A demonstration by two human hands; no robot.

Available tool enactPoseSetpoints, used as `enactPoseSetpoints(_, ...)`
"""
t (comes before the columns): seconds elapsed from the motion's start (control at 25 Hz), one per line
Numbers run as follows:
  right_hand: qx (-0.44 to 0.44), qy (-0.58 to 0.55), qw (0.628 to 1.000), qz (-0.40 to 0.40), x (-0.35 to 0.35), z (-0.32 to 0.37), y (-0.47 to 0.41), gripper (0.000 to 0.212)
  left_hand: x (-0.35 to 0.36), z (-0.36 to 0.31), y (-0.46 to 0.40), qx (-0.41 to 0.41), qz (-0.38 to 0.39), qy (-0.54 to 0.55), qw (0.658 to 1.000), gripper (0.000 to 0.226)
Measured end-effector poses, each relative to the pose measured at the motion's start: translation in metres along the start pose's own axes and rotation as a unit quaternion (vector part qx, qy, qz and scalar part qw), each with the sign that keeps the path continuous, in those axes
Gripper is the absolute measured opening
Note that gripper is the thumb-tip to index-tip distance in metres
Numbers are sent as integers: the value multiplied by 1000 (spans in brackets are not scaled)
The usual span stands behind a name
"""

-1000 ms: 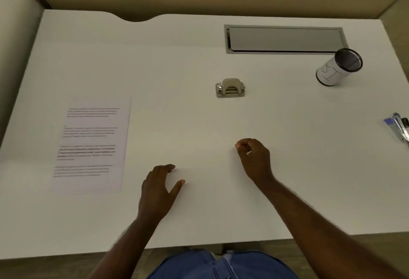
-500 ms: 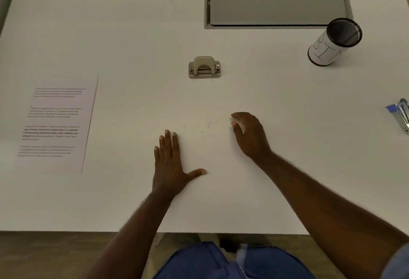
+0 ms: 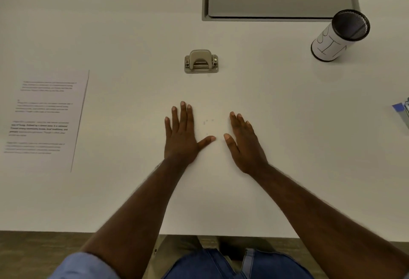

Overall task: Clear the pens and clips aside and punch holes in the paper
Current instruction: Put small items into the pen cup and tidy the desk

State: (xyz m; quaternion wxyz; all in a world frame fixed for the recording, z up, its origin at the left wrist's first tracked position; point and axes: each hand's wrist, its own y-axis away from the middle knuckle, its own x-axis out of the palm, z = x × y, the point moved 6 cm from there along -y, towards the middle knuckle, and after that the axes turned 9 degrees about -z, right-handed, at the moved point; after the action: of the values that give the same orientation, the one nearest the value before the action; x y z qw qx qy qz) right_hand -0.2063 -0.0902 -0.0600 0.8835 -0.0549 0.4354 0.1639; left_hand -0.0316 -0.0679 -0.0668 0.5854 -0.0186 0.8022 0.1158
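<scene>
Your left hand (image 3: 181, 135) lies flat on the white bench (image 3: 287, 124), palm down, fingers straight and close together, thumb spread out to the right; it holds nothing. Your right hand (image 3: 244, 143) lies flat beside it, also palm down with fingers extended and nothing in it. The two thumbs point toward each other with a small gap of bare bench between them, where a few tiny specks (image 3: 209, 121) sit.

The hole punch (image 3: 201, 62) stands just beyond your hands, nearer the far edge, apart from both. The printed paper (image 3: 44, 119) lies flat well off to your left, near the left edge of the bench, with nothing on it. A pen cup (image 3: 339, 35), dark mesh with a white sheet wrapped round it, stands at the far right, just beside the corner of a grey hatch (image 3: 278, 2) set into the bench. At the right edge a blue and grey object (image 3: 402, 113) is cut off by the frame; you cannot tell what it is.
</scene>
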Motion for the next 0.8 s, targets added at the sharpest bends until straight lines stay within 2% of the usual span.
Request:
enactPoseSetpoints(0.16,20,-24,1000,0,-1,-1,-2,65,6,-33,3,92,28,42,994,98)
enactPoseSetpoints(0.2,17,-10,1000,3,-1,-1,-2,67,2,-30,6,90,32,87,992,98)
enactPoseSetpoints(0.28,-4,37,999,23,0,0,-3,72,-10,-6,16,39,20,186,982,103)
enactPoseSetpoints(0.32,-18,61,997,36,2,1,-5,76,-16,11,24,14,9,203,979,107)
enactPoseSetpoints(0.4,-44,88,993,60,5,8,-13,85,-23,41,42,-6,2,173,985,117)
enactPoseSetpoints(0.56,-114,92,982,121,18,29,-24,93,-21,61,75,22,29,95,995,127)
enactPoseSetpoints(0.72,-209,92,955,189,31,47,8,89,-14,62,91,34,41,78,995,135)
enactPoseSetpoints(0.8,-186,35,966,178,25,47,17,82,-12,62,95,39,49,82,995,140)
